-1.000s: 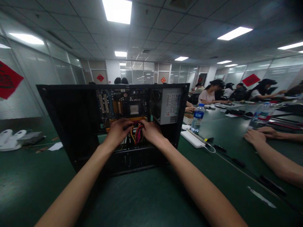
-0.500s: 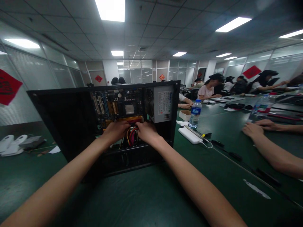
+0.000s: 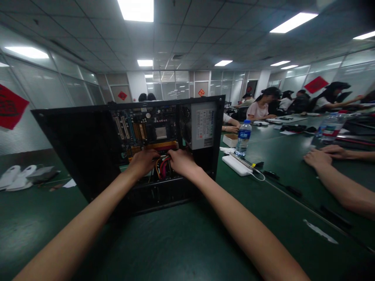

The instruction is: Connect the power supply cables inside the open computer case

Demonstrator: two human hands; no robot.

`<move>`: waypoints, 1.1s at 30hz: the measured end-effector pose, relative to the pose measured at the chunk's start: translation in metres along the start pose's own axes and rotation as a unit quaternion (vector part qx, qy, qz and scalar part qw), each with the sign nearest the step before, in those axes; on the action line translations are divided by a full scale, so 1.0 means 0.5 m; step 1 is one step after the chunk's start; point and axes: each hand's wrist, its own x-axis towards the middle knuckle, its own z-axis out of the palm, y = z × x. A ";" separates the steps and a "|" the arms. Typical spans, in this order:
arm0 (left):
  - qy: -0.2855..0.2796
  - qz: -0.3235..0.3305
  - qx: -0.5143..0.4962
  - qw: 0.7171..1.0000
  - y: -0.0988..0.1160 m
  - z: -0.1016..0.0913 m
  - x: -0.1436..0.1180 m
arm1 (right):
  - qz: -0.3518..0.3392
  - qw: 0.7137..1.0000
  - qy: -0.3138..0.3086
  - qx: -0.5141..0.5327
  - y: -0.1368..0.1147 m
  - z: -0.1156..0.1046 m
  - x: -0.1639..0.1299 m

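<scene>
An open black computer case (image 3: 73, 106) stands in front of me, its inside facing me. My left hand (image 3: 144, 162) reaches into its lower middle, fingers curled at the left of a bundle of coloured cables (image 3: 164, 168). On the bundle's right side, my right hand (image 3: 182, 160) is closed, its fingertips pinching at the top of the cables. Just above both hands are the orange and red memory slots (image 3: 162, 146) of the motherboard (image 3: 149, 121). The silver power supply (image 3: 203, 127) fills the upper right corner. What the left fingertips grip is hidden.
On the green table (image 3: 175, 238), a water bottle (image 3: 243, 138), a white power strip (image 3: 237, 165) and cables lie to the right. Another person's hands (image 3: 322, 155) rest at far right. White objects (image 3: 20, 177) and a grey box (image 3: 42, 174) lie at left.
The view has shifted slightly. Both hands stay at the cable bundle; the left hand's fingers have moved a little, while the right hand keeps its pinch.
</scene>
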 end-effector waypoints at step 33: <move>-0.033 -0.037 0.090 0.995 0.013 0.013 0.003 | -0.139 0.990 0.021 -0.028 -0.010 0.014 0.009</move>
